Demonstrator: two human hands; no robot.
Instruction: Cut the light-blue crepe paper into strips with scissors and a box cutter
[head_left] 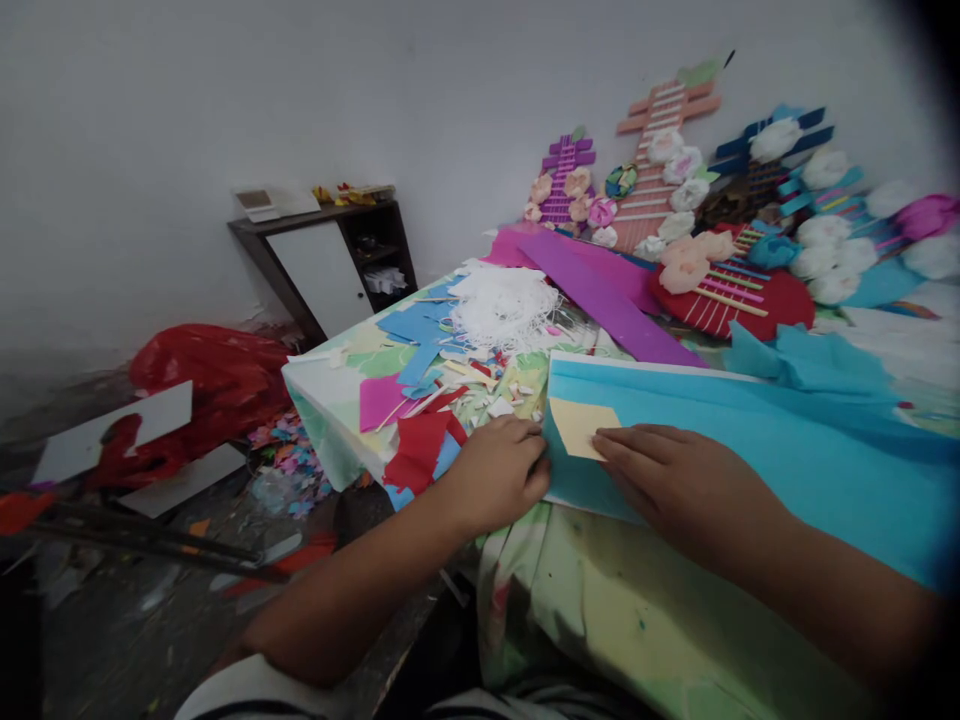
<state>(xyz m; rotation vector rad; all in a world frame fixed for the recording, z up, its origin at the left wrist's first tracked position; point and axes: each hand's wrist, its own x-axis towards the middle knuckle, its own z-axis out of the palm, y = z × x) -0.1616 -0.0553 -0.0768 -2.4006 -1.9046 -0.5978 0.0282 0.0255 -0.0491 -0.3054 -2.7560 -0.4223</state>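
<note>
Some white material (385, 281) inside cabinet (311, 275); right fingers (634, 443) touch card (579, 422).

1 head-worn camera looks forward and down from the near side of the table (645, 590), close above the left hand (506, 468) and right hand (667, 475). It faces the wall (465, 120) beyond the table, taking in floor (172, 620) left of the table.

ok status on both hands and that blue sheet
Right hand on yellow piece, atop blue sheet. Left hand at sheet's left edge, grip unclear. Red scrap beside left hand, off the sheet.
</note>
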